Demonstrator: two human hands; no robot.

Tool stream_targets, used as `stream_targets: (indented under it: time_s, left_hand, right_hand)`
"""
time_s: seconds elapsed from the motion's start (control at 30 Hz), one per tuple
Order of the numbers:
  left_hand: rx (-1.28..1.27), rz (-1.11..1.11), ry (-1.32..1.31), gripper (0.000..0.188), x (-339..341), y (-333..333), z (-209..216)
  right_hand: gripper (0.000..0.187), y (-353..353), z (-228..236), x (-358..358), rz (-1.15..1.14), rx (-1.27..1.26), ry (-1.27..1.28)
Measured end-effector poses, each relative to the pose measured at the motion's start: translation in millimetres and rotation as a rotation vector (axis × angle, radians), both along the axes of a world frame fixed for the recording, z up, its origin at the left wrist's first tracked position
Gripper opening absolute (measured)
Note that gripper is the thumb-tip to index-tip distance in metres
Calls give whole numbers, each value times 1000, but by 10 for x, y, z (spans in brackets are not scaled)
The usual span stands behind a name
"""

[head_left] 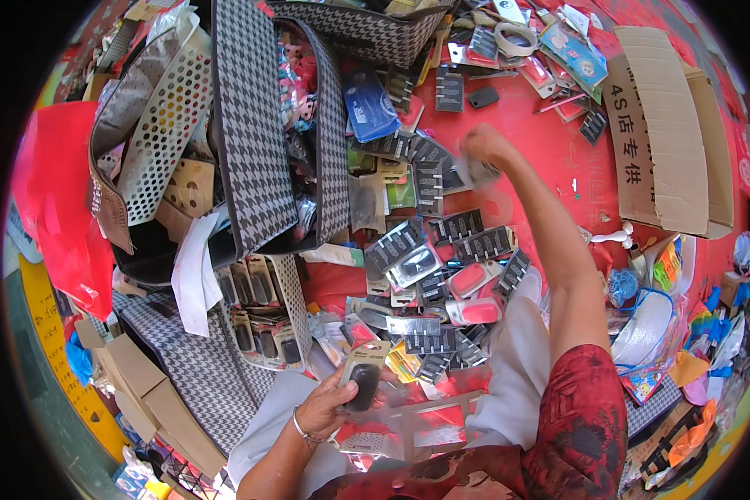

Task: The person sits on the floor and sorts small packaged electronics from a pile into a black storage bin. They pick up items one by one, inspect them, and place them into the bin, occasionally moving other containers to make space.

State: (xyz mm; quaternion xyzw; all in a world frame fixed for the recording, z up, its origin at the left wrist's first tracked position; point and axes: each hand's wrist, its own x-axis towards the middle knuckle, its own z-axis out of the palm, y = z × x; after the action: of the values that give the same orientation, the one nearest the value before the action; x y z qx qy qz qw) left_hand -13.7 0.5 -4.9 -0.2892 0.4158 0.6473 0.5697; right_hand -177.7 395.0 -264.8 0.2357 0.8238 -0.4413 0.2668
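Observation:
Low in front of my lap, my left hand (327, 408) is closed on a blister pack (364, 377) with a pale card top and a black rounded item inside. My right hand (487, 147) reaches far out over the red cloth, its fingers closed and blurred around something greyish that I cannot make out. Between the hands spreads a loose pile of packs, some showing dark printed backs (394, 247), others with a red item (475, 310). Left of the pile, a white perforated basket (290, 310) holds several similar packs with black items.
Houndstooth storage boxes (254, 125) full of small goods stand at the left, beside a red plastic bag (62, 200). An open cardboard box (658, 133) is at the far right. Masking tape (515, 38) and mixed packets lie at the back. Bagged goods (642, 329) crowd the right side.

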Motion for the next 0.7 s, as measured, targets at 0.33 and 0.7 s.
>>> stream_targets:
  time_s: [0.33,0.7]
  left_hand:
    - [-13,66,21,70,-94,-28,-4]
    - [8,73,18,69,-96,-42,13]
  right_hand:
    - [29,-241,-639,-776,-1158,-809,-17]
    - [28,-427,-218,-686,-509,40,307]
